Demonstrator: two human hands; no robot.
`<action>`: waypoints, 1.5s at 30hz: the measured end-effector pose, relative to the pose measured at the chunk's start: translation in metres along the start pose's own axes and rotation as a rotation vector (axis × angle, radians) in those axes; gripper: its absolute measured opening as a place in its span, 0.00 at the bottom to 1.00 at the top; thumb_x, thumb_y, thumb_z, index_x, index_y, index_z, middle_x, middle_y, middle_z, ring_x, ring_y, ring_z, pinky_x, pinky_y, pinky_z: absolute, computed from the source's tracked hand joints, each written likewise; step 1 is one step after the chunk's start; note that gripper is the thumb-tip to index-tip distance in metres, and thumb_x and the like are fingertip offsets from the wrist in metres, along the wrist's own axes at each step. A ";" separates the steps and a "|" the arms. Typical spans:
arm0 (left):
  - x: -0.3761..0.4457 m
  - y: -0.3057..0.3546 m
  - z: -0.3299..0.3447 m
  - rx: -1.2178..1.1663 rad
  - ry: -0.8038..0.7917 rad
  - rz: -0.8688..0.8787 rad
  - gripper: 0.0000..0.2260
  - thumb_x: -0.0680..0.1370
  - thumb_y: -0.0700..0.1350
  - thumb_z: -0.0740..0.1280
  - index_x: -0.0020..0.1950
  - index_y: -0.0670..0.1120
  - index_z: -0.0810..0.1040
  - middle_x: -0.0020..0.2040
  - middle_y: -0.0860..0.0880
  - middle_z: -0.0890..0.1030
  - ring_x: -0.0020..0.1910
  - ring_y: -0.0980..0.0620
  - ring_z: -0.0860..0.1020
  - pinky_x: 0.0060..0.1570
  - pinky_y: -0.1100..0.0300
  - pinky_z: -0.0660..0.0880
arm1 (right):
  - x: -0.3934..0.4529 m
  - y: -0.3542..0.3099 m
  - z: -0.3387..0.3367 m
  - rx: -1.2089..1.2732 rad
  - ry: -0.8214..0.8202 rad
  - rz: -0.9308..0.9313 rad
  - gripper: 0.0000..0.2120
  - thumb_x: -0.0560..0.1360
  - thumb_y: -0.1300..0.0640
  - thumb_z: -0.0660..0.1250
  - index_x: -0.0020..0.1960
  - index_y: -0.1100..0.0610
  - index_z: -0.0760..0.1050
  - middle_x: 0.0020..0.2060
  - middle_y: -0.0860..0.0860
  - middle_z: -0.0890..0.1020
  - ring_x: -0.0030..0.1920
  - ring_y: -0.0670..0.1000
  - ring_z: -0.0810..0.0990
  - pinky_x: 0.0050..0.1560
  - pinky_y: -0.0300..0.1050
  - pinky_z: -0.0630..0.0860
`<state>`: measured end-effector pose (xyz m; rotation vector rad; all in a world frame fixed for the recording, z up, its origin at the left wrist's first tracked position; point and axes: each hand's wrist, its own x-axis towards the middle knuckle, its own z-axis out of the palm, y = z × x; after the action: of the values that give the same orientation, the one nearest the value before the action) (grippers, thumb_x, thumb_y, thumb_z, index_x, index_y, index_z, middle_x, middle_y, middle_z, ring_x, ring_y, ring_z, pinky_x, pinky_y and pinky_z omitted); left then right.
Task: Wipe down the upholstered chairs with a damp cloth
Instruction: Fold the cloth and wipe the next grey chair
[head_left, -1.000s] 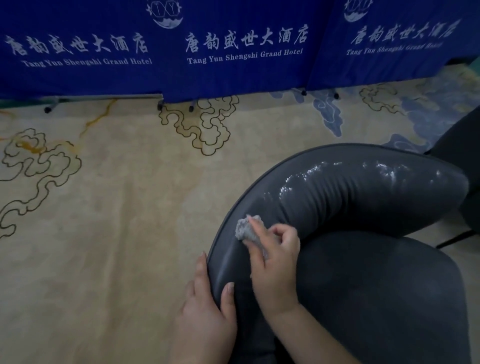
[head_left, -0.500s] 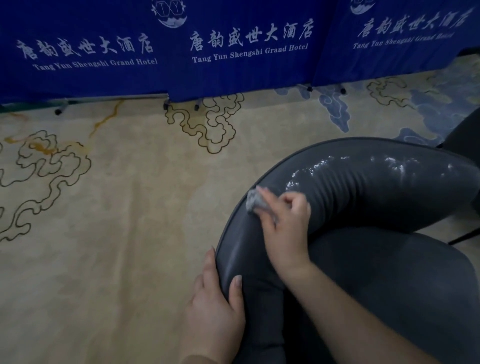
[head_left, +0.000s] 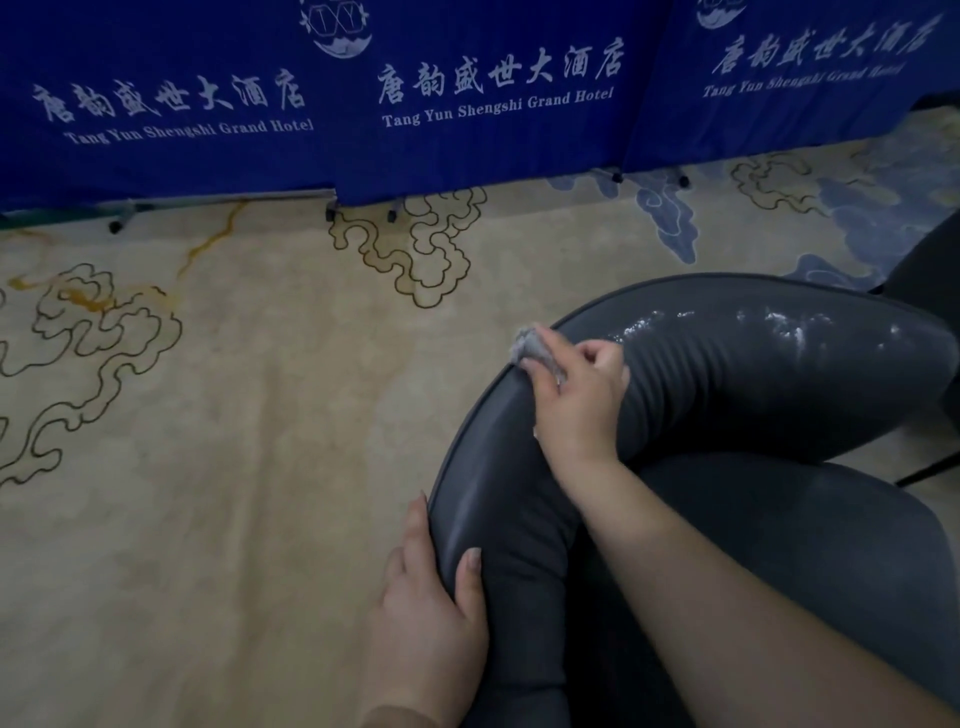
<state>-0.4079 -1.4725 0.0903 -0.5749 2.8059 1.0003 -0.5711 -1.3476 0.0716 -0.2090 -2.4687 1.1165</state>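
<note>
Right hand (head_left: 584, 400) pinches a bunched grey cloth (head_left: 535, 351), pressing it on the curved backrest rim of the dark grey chair (head_left: 779, 374) at four o'clock. Left hand (head_left: 431, 603) grips the rim at six o'clock, thumb on the upholstery.

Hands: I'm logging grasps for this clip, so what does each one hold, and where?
The right hand pinches the bunched cloth, its end sticking out past the fingers. The left hand grips the chair by its curved backrest rim.

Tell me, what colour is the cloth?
Light grey. The cloth shows best in the head view, bunched in the right hand.
</note>
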 end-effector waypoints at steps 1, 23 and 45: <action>0.000 0.000 0.000 -0.006 0.004 0.002 0.38 0.68 0.68 0.48 0.77 0.54 0.56 0.66 0.45 0.74 0.60 0.41 0.76 0.56 0.51 0.72 | -0.004 -0.001 0.001 0.000 0.017 0.014 0.19 0.71 0.58 0.73 0.61 0.46 0.79 0.48 0.51 0.68 0.49 0.53 0.66 0.55 0.45 0.67; -0.003 0.000 -0.006 -0.010 -0.044 -0.010 0.33 0.74 0.64 0.49 0.78 0.54 0.53 0.71 0.49 0.70 0.66 0.47 0.72 0.61 0.55 0.68 | -0.018 0.029 -0.010 0.018 0.047 -0.088 0.20 0.72 0.57 0.70 0.64 0.47 0.76 0.48 0.50 0.65 0.49 0.59 0.71 0.55 0.58 0.73; -0.001 -0.002 -0.003 -0.044 -0.038 -0.009 0.29 0.79 0.57 0.57 0.78 0.55 0.51 0.73 0.50 0.67 0.67 0.46 0.71 0.62 0.55 0.68 | -0.069 0.014 -0.006 0.217 0.104 0.150 0.22 0.75 0.60 0.69 0.67 0.48 0.74 0.48 0.51 0.64 0.48 0.54 0.72 0.58 0.35 0.72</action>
<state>-0.4056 -1.4759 0.0917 -0.5663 2.7520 1.0628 -0.5071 -1.3548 0.0431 -0.3811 -2.2507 1.3885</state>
